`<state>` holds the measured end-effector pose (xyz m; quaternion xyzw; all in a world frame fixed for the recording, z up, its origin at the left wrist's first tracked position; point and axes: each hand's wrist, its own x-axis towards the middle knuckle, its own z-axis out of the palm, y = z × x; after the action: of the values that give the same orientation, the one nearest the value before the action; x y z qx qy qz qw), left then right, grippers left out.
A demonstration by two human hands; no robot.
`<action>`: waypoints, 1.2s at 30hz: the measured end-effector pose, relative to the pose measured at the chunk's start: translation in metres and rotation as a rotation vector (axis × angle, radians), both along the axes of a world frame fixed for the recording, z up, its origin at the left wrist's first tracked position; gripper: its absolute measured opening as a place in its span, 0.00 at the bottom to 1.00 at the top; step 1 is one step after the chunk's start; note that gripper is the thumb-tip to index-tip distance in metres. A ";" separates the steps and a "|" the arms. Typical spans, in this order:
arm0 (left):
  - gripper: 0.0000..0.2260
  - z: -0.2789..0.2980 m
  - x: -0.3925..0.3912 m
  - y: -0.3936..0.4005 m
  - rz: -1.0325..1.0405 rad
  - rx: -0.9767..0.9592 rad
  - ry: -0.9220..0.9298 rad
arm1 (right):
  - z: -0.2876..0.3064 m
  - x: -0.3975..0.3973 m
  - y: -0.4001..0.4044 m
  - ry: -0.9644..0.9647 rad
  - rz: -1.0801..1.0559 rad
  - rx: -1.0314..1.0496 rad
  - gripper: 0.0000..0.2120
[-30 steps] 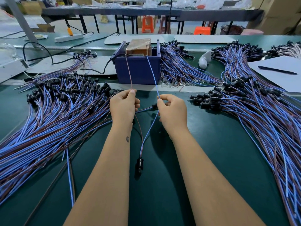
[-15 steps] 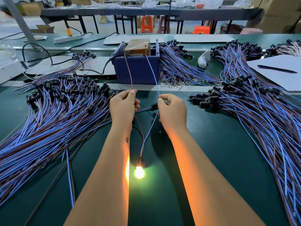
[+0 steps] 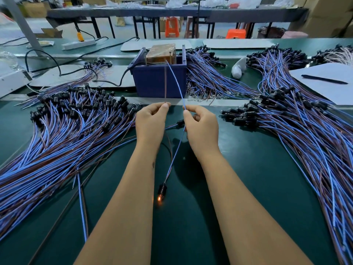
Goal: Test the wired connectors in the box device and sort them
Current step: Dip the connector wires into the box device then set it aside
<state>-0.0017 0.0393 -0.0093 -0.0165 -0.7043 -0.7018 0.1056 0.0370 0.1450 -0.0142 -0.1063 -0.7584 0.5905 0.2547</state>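
Orange bulb [image 3: 160, 198] glow dimmed, hands [image 3: 151, 121] unmoved

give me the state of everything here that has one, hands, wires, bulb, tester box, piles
left hand: pinches the brown wire
right hand: pinches the blue wire
brown wire: runs up to the box device
blue wire: runs up to the box device
bulb: faint orange glow, lying on the table
left pile: spread on the table
right pile: spread on the table
pen: lying on paper

left grip [image 3: 152, 119] pinching, right grip [image 3: 200, 123] pinching
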 end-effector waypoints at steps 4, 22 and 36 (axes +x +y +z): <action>0.07 0.001 0.006 0.009 -0.175 0.048 -0.003 | 0.002 0.003 -0.002 0.021 0.086 0.013 0.08; 0.06 0.017 0.010 -0.009 -0.363 0.731 -0.102 | 0.012 0.011 0.010 -0.074 0.285 -0.165 0.11; 0.09 0.011 0.032 0.007 -0.897 0.193 -0.080 | 0.022 0.012 0.046 0.090 -0.013 -0.500 0.13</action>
<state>0.0301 0.0461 0.0012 -0.2829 -0.5624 -0.7406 -0.2349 0.0492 0.1912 0.0082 -0.1445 -0.5759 0.7623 0.2577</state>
